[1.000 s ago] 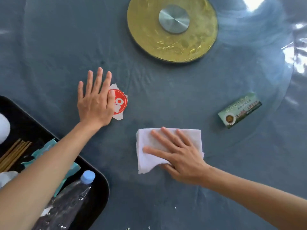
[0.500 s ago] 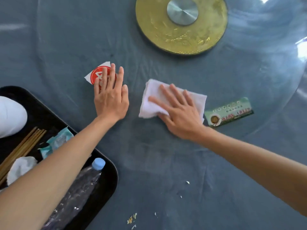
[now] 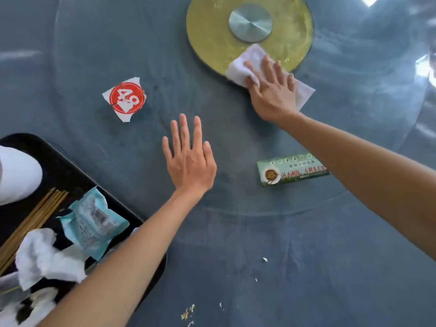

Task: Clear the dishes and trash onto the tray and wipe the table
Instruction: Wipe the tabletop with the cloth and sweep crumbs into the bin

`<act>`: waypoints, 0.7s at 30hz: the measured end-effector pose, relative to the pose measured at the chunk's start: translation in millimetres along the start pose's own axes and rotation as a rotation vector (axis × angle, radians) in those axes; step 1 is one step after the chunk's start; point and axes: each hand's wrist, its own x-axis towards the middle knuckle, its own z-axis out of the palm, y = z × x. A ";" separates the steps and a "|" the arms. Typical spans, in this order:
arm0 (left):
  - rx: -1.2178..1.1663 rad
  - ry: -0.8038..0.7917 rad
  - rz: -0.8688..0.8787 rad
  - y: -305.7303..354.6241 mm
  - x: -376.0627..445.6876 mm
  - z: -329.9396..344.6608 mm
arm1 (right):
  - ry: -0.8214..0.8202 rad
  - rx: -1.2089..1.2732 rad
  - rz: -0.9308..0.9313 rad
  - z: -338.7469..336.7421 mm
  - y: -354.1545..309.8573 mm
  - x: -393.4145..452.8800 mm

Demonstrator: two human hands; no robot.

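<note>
We press the white cloth flat under our right hand at the gold disc's near edge, fingers straight. Our left hand rests spread and empty on the desk. The tray already holds trash, but the red-circle scrap, green card and crumbs remain.

A gold disc lay at the far centre, under the glass turntable. A steel hub sat at the disc's middle. The glass ring spread around the disc on all sides. Glare patches showed right of the disc.
</note>
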 end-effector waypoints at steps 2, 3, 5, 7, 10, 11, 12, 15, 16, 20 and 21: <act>0.040 0.012 0.050 -13.4 4.8 2.4 | -0.027 -0.058 -0.221 24.6 -10.5 -52.7; 0.055 0.022 0.079 -18.3 8.0 2.4 | -0.056 -0.079 -0.348 37.2 -10.1 -88.1; 0.054 0.008 0.109 -28.8 16.8 0.6 | -0.153 -0.120 -0.626 52.7 -4.1 -156.7; 0.059 -0.020 0.127 -41.9 27.0 -4.0 | -0.262 -0.164 -0.879 56.5 10.5 -191.8; 0.080 -0.050 0.186 -60.4 46.6 -17.8 | -0.249 -0.224 -1.013 49.9 25.6 -160.9; 0.081 -0.061 0.205 -66.6 53.5 -23.0 | -0.188 -0.222 -0.981 46.7 27.1 -137.5; 0.083 -0.075 0.204 -72.2 59.6 -28.0 | -0.142 -0.204 -0.908 40.8 28.3 -110.2; 0.062 -0.099 0.017 -62.5 60.6 -36.4 | -0.028 -0.100 -0.469 4.4 39.1 -17.7; 0.031 -0.107 -0.043 -45.7 52.6 -35.6 | 0.005 -0.052 -0.280 -8.7 42.3 7.6; -0.014 -0.141 0.005 23.0 -2.5 -10.6 | 0.025 0.014 0.030 -12.4 26.1 21.7; -0.001 -0.116 0.001 26.4 -7.7 -4.5 | 0.024 0.007 -0.019 -3.1 20.1 3.2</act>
